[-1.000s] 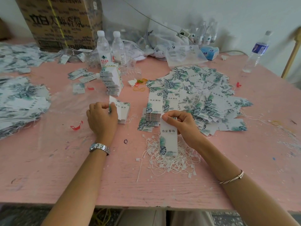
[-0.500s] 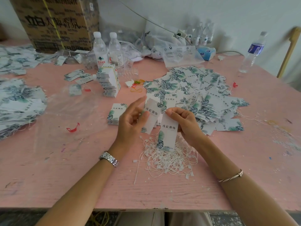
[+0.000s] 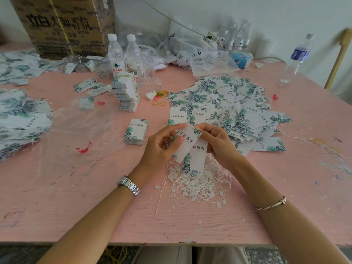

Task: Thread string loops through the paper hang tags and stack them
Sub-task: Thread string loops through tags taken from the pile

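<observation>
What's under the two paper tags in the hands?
A heap of white string loops on the pink table. The tags, the left hand and the right hand cover its far part, so that bit is hidden.

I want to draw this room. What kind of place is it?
Probably a small workshop for preparing clothes labels: heaps of printed hang tags lie on the pink table, a pile of white string loops sits in front, and a big cardboard carton stands at the back.
</observation>
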`<state>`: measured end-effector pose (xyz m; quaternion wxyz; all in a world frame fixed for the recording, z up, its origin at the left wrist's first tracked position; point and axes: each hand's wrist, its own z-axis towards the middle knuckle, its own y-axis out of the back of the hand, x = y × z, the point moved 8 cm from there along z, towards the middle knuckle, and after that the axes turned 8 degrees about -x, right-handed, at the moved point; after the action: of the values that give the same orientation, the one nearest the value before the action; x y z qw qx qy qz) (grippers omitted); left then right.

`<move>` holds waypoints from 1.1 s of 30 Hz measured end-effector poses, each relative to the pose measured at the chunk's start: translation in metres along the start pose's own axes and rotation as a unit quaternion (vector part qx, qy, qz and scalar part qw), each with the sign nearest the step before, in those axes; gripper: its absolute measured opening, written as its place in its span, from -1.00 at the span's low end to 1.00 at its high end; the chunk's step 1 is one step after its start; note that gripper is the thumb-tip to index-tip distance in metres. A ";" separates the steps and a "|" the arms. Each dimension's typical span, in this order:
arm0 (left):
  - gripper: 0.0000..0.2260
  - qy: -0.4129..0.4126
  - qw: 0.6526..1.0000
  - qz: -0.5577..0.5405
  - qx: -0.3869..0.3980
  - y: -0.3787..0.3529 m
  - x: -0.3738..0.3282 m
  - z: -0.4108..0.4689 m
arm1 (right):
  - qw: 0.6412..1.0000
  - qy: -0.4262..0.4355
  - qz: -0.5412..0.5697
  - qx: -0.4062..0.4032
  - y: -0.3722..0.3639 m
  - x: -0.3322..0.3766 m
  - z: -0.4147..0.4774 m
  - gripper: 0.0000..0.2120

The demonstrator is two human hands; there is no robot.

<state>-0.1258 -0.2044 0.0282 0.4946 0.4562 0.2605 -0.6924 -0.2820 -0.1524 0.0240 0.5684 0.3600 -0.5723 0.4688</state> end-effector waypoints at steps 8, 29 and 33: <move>-0.69 0.000 1.000 0.000 -0.003 0.001 0.001 0.001 | 0.998 -0.041 0.046 0.023 -0.003 -0.006 0.001 -0.80; -0.79 -0.232 0.959 0.157 -0.054 0.003 -0.033 -0.010 | 0.990 -0.088 0.063 0.091 -0.016 -0.012 -0.005 -0.74; -0.81 -0.268 0.946 0.167 -0.075 0.005 -0.039 -0.014 | 0.989 -0.079 0.045 0.114 -0.019 -0.012 -0.005 -0.86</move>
<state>-0.1124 -0.1776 0.0567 0.6872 0.2521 0.0898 -0.6753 -0.2609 -0.1547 0.0145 0.4548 0.4320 -0.5739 0.5265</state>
